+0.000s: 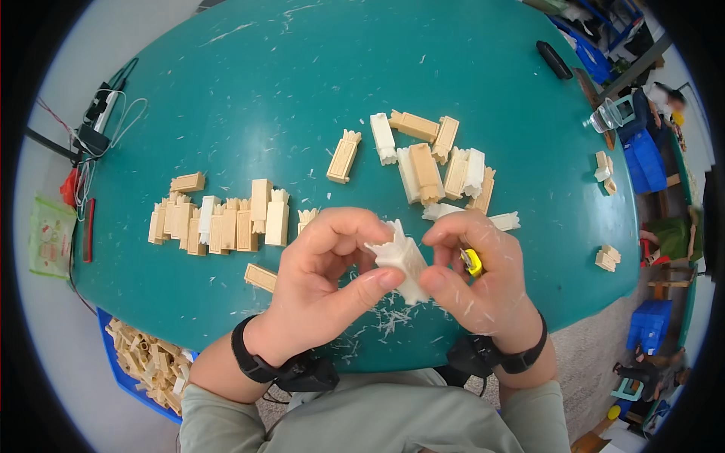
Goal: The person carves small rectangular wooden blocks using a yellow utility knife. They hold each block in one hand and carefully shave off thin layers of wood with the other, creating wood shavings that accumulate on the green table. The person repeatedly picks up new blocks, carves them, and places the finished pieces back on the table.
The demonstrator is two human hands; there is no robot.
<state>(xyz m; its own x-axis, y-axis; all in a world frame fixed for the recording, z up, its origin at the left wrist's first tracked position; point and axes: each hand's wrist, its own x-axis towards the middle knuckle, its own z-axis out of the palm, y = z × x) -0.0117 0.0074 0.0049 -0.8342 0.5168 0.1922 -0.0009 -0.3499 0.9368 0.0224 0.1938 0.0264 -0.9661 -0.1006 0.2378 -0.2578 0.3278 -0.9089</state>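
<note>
One pale block (408, 266) up at frame centre. How's it held?

Left hand (321, 279) is clamped on its left side: thumb on the near face, fingers curled around behind. Right hand (487, 275): thumb tip at the block's lower right, fingers closed around a yellow tool (473, 263).

Why both at once?

My read: thumbs oppose to steady and tilt it. Tool probably stays in the curl to leave thumb and index free. Its working end is too small to make out.

Looks?

Whitish, squarish body, toothed crown-like flare pointing upper left. Lower end jagged too. Surface detail unclear at this size.

Below it?

Curled shavings (394, 321) on the green table (226, 106), directly under the hands, so likely cut off over that spot. Blue bin (127, 383) at lower left, heaped with pieces (151, 370); sensible for bulk within arm's reach.

Further out?

Lone block (260, 277) just left of the left hand. Left of centre, a row of blocks (229, 226), packed side by side; seems ordered on purpose.

Other lot?

Loose cluster (425, 170) above the right hand, mixed angles, some overlapping. Looks set down casually. Tan and whitish mix.

Far end?

Black elongated object (553, 60), upper right. Purpose unclear.
</note>
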